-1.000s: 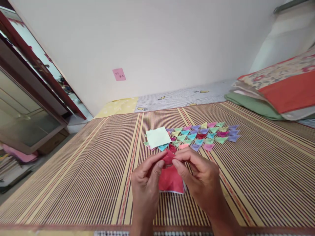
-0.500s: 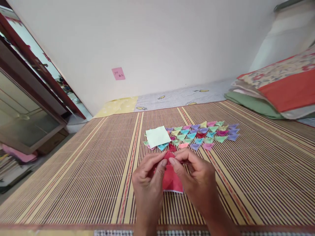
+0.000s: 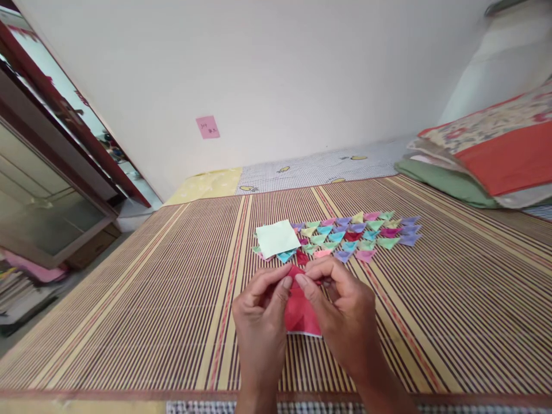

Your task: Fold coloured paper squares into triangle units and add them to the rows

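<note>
The left hand and right hand are closer together than a second ago, and their thumb tips now meet. The small red paper piece they pinch shows less, and the red paper stack beneath is more covered.

**Around the striped mat**

A striped bamboo mat covers the bed. On it lie rows of small folded paper triangles in many colours, and a pale green square sheet rests over their left end. A pink note is stuck on the white wall. Folded bedding is piled at the right, and a mirror door stands at the left.
</note>
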A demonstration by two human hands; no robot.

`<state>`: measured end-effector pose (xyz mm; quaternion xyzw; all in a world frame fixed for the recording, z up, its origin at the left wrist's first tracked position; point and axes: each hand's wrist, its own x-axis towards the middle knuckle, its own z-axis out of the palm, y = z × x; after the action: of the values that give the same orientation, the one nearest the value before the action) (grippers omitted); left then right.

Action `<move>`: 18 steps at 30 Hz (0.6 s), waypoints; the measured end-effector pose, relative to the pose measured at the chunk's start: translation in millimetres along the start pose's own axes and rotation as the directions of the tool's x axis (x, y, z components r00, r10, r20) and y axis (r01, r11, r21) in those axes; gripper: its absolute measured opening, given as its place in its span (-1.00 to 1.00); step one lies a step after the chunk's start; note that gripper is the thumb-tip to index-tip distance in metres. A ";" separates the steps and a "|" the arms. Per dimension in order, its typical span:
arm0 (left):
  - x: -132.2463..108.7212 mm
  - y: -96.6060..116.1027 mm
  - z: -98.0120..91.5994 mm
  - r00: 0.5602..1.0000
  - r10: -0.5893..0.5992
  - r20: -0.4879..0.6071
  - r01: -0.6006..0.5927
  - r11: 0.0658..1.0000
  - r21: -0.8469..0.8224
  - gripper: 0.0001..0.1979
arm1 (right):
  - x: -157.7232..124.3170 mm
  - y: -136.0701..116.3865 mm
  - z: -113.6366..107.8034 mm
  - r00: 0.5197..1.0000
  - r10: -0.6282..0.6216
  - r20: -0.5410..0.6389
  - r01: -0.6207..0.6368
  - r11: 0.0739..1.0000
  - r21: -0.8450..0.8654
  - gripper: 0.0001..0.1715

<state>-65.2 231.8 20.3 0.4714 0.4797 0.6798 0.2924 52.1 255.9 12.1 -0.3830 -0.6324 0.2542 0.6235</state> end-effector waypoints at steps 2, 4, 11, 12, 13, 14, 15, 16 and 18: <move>0.8 0.0 -0.1 1.000 0.005 0.003 -0.005 1.000 -0.005 -0.87 | -0.4 0.1 0.2 1.000 0.001 -0.003 -0.001 1.000 0.001 -0.82; 1.4 -0.7 -0.7 1.000 0.003 0.007 -0.003 1.000 -0.013 -0.87 | -1.1 0.9 0.4 1.000 0.015 -0.012 -0.015 1.000 0.008 -0.82; 1.5 -1.7 -2.4 0.995 -0.066 0.075 0.071 0.995 -0.070 -0.86 | 0.4 4.6 -3.1 0.978 0.171 0.118 -0.185 0.975 0.126 -0.90; 1.5 -2.0 -1.4 0.993 -0.099 0.067 0.105 0.990 -0.099 -0.84 | 1.1 4.3 -4.1 0.973 0.178 0.150 -0.199 0.970 0.141 -0.88; 1.7 -2.4 -0.1 0.989 -0.136 0.050 0.142 0.980 -0.138 -0.81 | 1.6 3.9 -5.1 0.969 0.184 0.164 -0.209 0.966 0.155 -0.85; 2.0 -2.9 1.3 0.983 -0.179 0.038 0.183 0.967 -0.177 -0.77 | 1.9 3.3 -5.8 0.968 0.190 0.161 -0.217 0.962 0.165 -0.83; 2.3 -3.5 2.7 0.974 -0.223 0.044 0.227 0.952 -0.204 -0.76 | 2.1 2.6 -6.3 0.970 0.195 0.142 -0.218 0.961 0.171 -0.82; 2.6 -4.0 3.8 0.963 -0.259 0.068 0.268 0.939 -0.216 -0.78 | 2.1 2.0 -6.5 0.974 0.196 0.116 -0.214 0.961 0.175 -0.82; 2.8 -4.9 5.0 0.945 -0.299 0.133 0.322 0.924 -0.207 -0.86 | 2.0 0.8 -6.2 0.981 0.185 0.064 -0.194 0.965 0.174 -0.82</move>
<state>-62.0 237.9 17.2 0.3862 0.4529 0.6507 0.4716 58.4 257.0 13.3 -0.3777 -0.5820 0.3775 0.6133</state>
